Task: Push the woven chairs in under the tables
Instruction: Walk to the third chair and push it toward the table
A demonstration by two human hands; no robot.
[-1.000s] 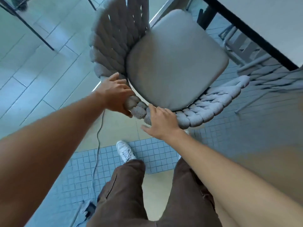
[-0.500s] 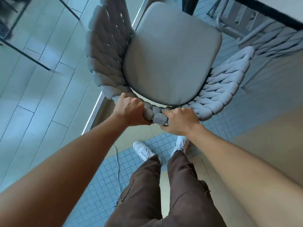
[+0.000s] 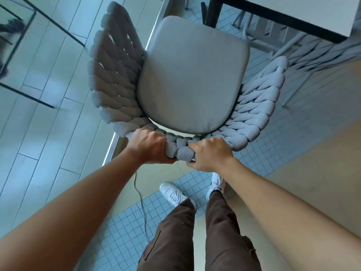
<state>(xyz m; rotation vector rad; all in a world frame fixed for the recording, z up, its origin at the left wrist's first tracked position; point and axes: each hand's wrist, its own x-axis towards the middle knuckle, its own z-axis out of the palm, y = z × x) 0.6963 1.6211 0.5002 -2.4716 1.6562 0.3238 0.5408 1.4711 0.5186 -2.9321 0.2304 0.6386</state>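
Both hands form the grip: the left hand (image 3: 150, 146) and the right hand (image 3: 210, 153) are each closed around the thick braided top rail of a woven chair (image 3: 254, 112), side by side at the middle of the backrest, with a short stretch of rail between them. Beyond the hands, the chair's grey seat cushion (image 3: 192, 77) runs away from the person, its front edge pointing toward the worktop (image 3: 297, 10) at the upper right. The front edge appears near the worktop's dark leg (image 3: 214, 12), but the whole seat is visible, so the chair does not look tucked in yet. A second woven chair (image 3: 320, 53) already sits partly under the worktop, right of the held chair.
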